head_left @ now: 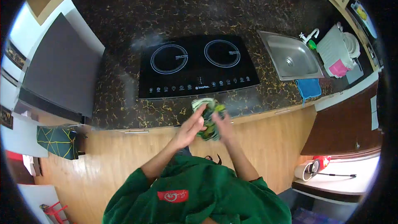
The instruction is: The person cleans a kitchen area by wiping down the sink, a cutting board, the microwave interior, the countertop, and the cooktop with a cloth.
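Observation:
A crumpled cloth (210, 129), patterned in green, yellow and white, is between my two hands at the counter's front edge, just below the black induction cooktop (199, 67). My left hand (191, 129) is at the cloth's left side, its fingers stretched out and pointing up to the right. On the cloth's right side is my right hand (224, 127), blurred by motion, so its fingers are hard to make out. The cooktop has two ring-marked zones and a row of touch symbols along its front.
Right of the cooktop is a steel sink (289, 61) with a white faucet (309, 35). A blue cloth (309, 88) hangs over the counter edge, near a dish rack (333, 52) with plates. A dark refrigerator (62, 70) stands left. Drawer handles line the dark counter's (120, 99) front.

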A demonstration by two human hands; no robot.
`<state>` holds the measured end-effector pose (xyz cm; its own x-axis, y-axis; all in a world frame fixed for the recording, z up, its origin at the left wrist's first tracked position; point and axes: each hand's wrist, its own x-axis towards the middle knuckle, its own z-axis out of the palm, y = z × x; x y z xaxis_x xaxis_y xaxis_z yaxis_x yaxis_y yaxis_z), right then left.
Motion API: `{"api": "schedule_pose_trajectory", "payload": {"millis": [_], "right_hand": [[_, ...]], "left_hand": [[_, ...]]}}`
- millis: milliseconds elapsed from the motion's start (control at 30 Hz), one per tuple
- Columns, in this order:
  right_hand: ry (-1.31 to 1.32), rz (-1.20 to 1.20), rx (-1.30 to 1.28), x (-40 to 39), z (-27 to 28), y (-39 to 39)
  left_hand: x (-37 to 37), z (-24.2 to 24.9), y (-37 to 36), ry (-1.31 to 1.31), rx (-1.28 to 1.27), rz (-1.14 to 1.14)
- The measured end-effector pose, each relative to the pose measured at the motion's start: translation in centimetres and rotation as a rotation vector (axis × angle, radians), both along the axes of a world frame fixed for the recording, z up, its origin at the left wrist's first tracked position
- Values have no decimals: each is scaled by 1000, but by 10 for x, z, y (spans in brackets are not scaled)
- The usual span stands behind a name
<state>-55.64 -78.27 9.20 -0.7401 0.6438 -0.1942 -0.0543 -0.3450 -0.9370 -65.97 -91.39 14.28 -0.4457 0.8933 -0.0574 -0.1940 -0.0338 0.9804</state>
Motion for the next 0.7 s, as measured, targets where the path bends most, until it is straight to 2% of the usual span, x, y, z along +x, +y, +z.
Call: {"api": "schedule_pose_trajectory", "payload": {"millis": [33, 67, 100, 167, 200, 267, 333, 367, 400, 533, 567, 633, 667, 700], "right_hand": [[-23, -95, -260, -1, 13, 19], [35, -214, -183, -1, 20, 34], [91, -333, -106, -1, 26, 50], [41, -430, 515, -3, 37, 91], [60, -430, 706, -10, 36, 112], [-115, -297, 936, -24, 28, 150], [-483, -36, 1209, -44, 7, 181], [-625, 92, 1309, -53, -30, 204], [-863, 104, 1519, -69, -41, 208], [-820, -90, 1550, -138, -83, 285], [-879, -91, 1528, -171, -62, 282], [-839, -54, 1638, -231, -77, 305], [-829, 31, 1610, -264, -72, 294], [-658, 108, 1619, -297, -62, 275]], "left_hand": [[-8, 24, 5, -73, 25, -54], [-21, 24, 5, -77, 49, -54], [-34, 24, 1, 29, 6, -1], [-63, 14, -11, 157, -53, 116], [-78, 0, -19, 182, -69, 180], [-106, -28, -42, 129, -45, 314], [-124, -35, -68, -27, -85, 495], [-132, -35, -82, -22, -108, 561], [-138, -34, -96, -19, -136, 629], [-164, -57, -157, -49, -251, 926], [-168, -64, -170, -74, -267, 961], [-172, -76, -190, -127, -302, 1034], [-173, -79, -193, -144, -307, 1053], [-173, -80, -194, -161, -311, 1072]]}}
